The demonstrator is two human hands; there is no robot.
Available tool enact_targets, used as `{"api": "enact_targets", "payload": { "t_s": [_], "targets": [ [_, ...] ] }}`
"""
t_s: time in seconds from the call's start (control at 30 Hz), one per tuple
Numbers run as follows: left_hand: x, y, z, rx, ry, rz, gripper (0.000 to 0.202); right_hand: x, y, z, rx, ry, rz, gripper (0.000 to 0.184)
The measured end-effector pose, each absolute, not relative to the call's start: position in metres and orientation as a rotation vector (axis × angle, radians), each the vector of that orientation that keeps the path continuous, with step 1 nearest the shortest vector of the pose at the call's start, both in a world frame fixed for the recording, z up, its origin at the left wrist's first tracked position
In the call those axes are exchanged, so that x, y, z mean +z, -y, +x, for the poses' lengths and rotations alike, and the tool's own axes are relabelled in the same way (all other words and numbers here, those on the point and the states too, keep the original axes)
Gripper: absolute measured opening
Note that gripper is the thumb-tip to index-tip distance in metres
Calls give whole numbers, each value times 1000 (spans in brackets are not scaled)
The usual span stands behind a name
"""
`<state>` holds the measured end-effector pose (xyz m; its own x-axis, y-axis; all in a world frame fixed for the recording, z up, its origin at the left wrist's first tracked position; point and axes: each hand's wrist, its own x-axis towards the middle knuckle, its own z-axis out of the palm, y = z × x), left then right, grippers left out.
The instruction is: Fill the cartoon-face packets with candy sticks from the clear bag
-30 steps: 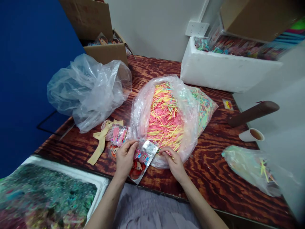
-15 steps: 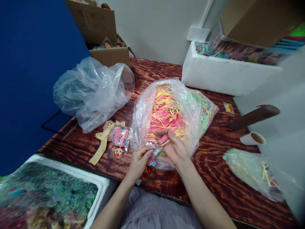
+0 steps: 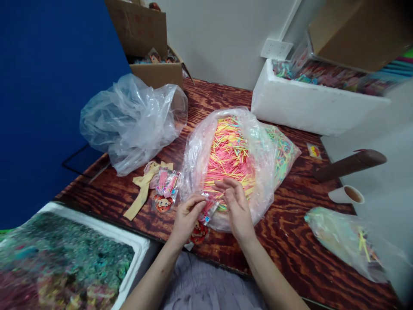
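At lower centre, the left hand is pinching a cartoon-printed packet; the right hand is resting open-fingered against the stick-filled bag.

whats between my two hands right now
A small cartoon-printed packet, pinched by the left hand; the right hand is open beside it, at the edge of the bag of coloured sticks. Head view.

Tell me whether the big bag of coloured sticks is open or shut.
Open: plastic of the bag is pulled back around bare sticks; the right hand reaches in.
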<state>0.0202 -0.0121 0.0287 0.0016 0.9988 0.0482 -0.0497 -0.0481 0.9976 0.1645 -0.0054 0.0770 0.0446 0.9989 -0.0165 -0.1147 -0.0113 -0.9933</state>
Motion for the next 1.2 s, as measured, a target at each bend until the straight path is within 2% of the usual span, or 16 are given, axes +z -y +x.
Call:
{"api": "enact_targets", "payload": {
  "t_s": [0.13,0.3,0.4,0.47,0.53,0.63,0.8,0.93,1.1,1.2],
  "targets": [
    [27,13,12,1278,-1162,1102,11,75,17,150,976,1474,-1243,22],
    [35,13,-5,1200,-1145,956,22,74,30,138,730,1909,-1212,52],
    [45,13,-12,1159,-1111,958,21,74,35,137,770,1979,-1147,61],
    [51,12,-18,1190,-1135,946,17,72,29,143,864,1919,-1113,57],
    [56,9,-25,1251,-1159,905,14,66,14,155,883,1823,-1156,43],
    [58,-2,-41,1365,-1200,831,15,47,-21,175,654,1841,-1335,22],
    [33,-41,-60,1541,-1367,907,20,18,-72,187,127,2264,-1554,22],
    [0,-68,-61,1584,-1724,1053,20,14,-89,178,-239,2486,-1644,18],
    [-10,-70,-58,1589,-1971,1295,32,12,-97,179,-343,2682,-1506,15],
    [-4,-62,-59,1598,-1985,1406,32,10,-98,185,-329,2648,-1502,17]
  ]
}}
